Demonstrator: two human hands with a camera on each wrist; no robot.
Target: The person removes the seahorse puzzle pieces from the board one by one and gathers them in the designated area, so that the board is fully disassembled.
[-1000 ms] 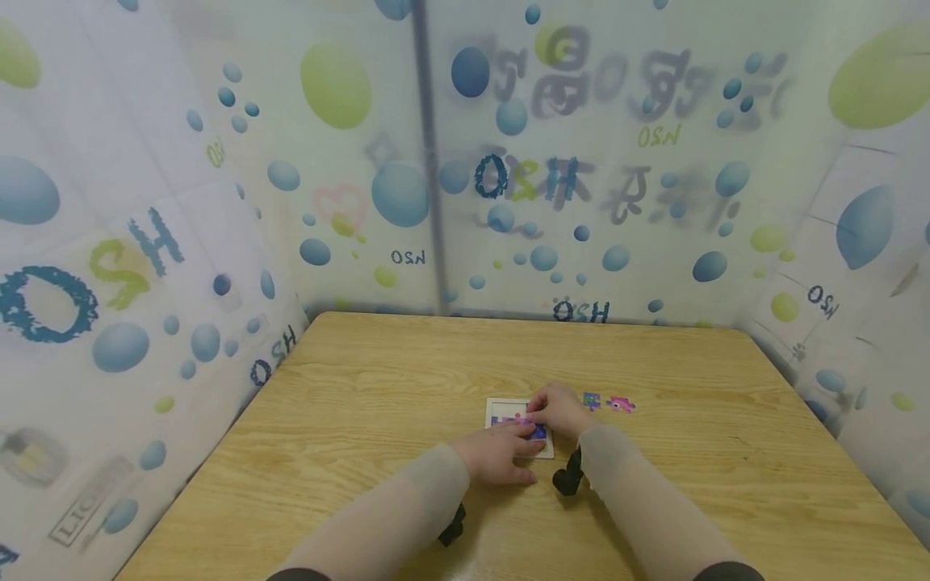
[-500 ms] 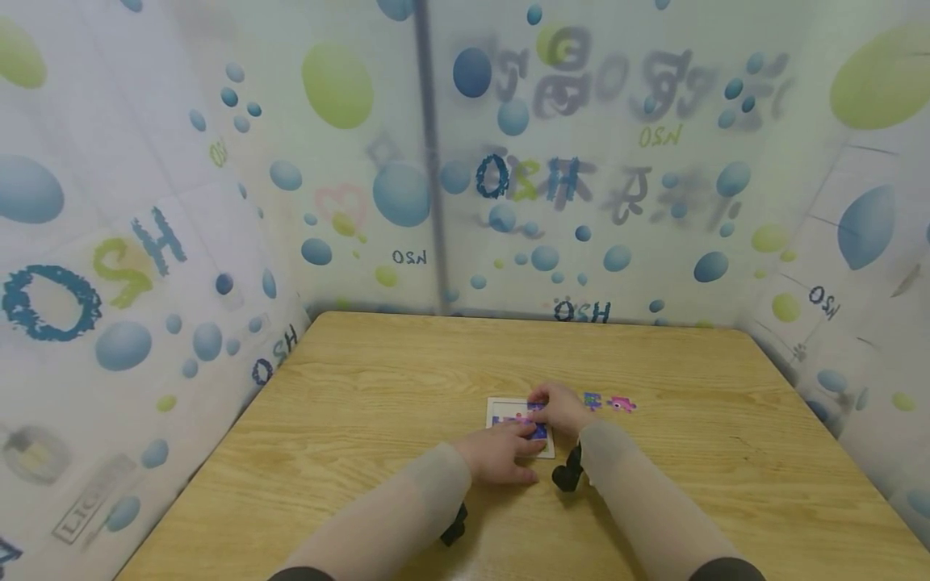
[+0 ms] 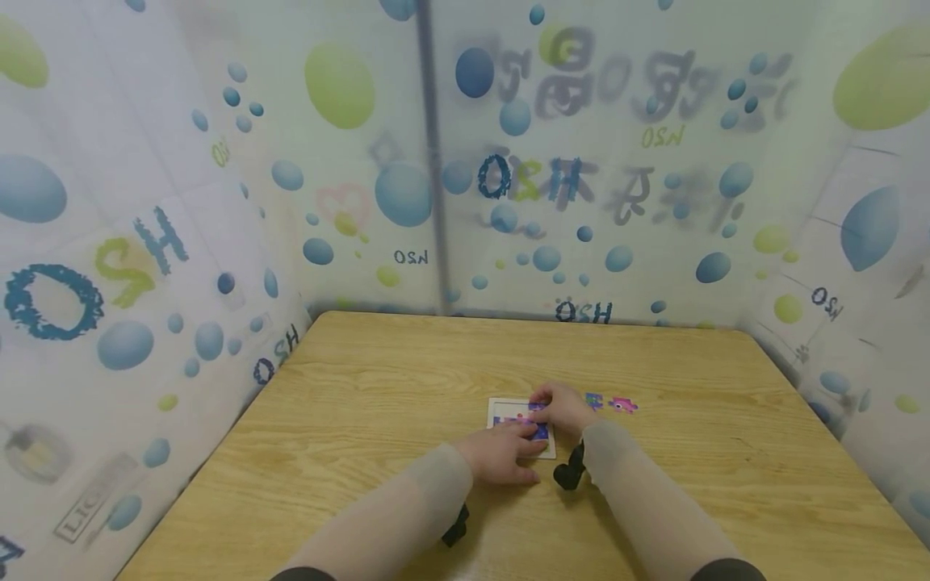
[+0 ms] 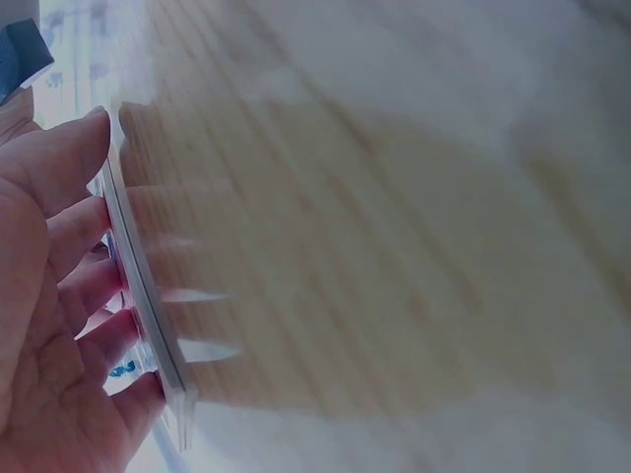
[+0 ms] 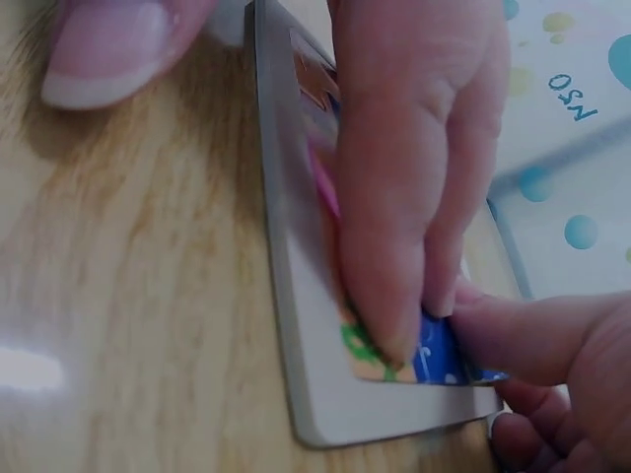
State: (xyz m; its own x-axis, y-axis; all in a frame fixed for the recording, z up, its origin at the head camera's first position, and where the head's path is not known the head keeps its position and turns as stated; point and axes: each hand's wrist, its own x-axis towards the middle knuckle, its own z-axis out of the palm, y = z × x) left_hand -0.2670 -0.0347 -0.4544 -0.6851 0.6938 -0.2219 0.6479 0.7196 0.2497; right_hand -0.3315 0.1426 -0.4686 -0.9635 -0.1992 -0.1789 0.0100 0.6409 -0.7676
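A small picture puzzle lies in a white-rimmed tray (image 3: 496, 401) on the table. My left hand (image 3: 497, 453) rests across its near part, fingers extended over the picture, with the thumb on the wood. In the left wrist view the fingers reach over the tray's edge (image 4: 148, 286). At the far right corner, my right hand (image 3: 568, 410) holds a purple-blue puzzle piece (image 3: 538, 406) between thumb and fingertips. The right wrist view shows the right thumb (image 5: 527, 335) against blue puzzle (image 5: 439, 357), close by the left fingertips; other right fingers curl beyond the rim.
To the right of the tray lie two loose puzzle pieces, a blue-green one (image 3: 594, 400) and a pink one (image 3: 623, 404). Bare wood table (image 3: 378, 379) surrounds them. Patterned wall sheets (image 3: 363, 202) stand along the table's back and sides.
Over the last second the right fingers shift slightly at the tray's far right corner, and more of the purple-blue piece shows. The left hand stays where it was.
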